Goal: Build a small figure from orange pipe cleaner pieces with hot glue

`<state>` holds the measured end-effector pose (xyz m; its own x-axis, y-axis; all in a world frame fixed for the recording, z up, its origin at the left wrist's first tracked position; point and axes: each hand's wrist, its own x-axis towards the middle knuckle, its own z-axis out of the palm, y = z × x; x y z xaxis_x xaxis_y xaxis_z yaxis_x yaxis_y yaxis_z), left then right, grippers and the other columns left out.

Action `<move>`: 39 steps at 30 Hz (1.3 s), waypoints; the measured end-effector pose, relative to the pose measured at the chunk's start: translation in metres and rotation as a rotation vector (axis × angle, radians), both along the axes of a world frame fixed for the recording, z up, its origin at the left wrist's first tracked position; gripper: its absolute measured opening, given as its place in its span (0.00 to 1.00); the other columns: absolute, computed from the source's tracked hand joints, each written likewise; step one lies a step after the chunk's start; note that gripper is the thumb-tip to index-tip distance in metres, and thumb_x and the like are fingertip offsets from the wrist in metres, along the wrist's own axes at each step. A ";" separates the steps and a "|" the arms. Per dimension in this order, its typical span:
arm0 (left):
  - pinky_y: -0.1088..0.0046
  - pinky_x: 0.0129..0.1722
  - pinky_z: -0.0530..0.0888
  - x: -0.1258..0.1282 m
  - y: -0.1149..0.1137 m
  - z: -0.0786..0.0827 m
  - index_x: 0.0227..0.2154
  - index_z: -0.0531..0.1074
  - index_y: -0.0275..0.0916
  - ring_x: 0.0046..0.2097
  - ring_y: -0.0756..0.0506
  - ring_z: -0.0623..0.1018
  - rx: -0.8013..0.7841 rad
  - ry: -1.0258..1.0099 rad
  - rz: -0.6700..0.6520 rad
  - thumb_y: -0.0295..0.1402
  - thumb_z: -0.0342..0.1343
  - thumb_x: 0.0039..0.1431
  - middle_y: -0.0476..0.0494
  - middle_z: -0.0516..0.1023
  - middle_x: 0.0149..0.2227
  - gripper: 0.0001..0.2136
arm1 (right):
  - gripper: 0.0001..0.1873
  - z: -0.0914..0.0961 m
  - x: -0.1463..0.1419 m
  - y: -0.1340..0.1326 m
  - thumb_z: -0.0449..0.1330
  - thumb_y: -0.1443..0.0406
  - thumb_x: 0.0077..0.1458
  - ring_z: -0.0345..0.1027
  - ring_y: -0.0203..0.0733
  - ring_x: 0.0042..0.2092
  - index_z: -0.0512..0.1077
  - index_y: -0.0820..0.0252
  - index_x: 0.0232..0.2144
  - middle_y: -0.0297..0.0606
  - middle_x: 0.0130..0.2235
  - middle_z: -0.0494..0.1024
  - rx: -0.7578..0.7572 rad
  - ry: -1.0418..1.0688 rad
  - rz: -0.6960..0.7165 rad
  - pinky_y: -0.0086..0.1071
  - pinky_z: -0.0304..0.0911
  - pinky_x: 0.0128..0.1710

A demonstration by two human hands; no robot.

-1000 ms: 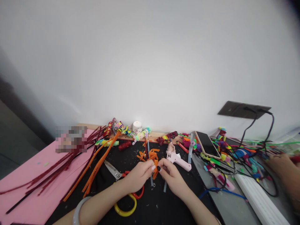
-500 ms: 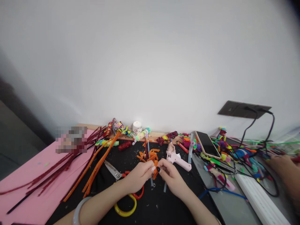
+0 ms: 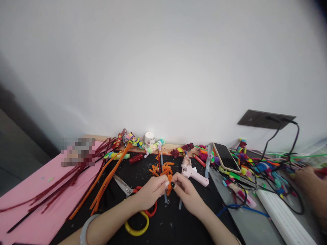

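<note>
I watch remotely, left hand and, at its three o'clock, right hand, fingers curled, both pinching an orange strip, pale glue gun at the strip's two o'clock.

Beyond our left hand we have stem pieces; beyond our right hand, the glue gun. Scissors lie left, the phone right; 2 plugs sit in the wall panel.

Short orange fuzzy pieces show between my 2 hands, angled towards me; other orange pieces lie criss-crossed just beyond, on the black tabletop.
</note>
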<state>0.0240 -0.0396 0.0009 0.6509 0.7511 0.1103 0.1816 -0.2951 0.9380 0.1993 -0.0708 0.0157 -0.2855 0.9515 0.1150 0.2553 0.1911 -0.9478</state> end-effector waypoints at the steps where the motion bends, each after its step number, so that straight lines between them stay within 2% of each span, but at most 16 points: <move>1: 0.75 0.24 0.56 0.000 0.000 0.000 0.23 0.54 0.39 0.22 0.52 0.58 0.002 0.002 -0.001 0.38 0.39 0.65 0.56 0.56 0.19 0.15 | 0.06 0.000 0.000 0.000 0.52 0.65 0.59 0.53 0.34 0.27 0.65 0.58 0.29 0.29 0.27 0.61 0.003 -0.002 0.003 0.28 0.52 0.27; 20: 0.76 0.24 0.56 -0.001 0.001 0.001 0.23 0.54 0.39 0.22 0.53 0.57 0.005 0.021 -0.022 0.38 0.40 0.65 0.56 0.56 0.19 0.15 | 0.06 -0.001 -0.001 0.001 0.50 0.67 0.58 0.52 0.35 0.29 0.63 0.59 0.29 0.30 0.27 0.60 0.039 -0.009 0.032 0.29 0.51 0.30; 39: 0.76 0.23 0.55 -0.002 0.000 0.000 0.23 0.53 0.39 0.22 0.53 0.56 -0.040 0.001 -0.044 0.38 0.40 0.65 0.57 0.54 0.19 0.15 | 0.04 -0.001 0.000 0.000 0.50 0.70 0.56 0.51 0.34 0.28 0.63 0.59 0.29 0.29 0.27 0.59 0.005 -0.013 0.049 0.28 0.50 0.28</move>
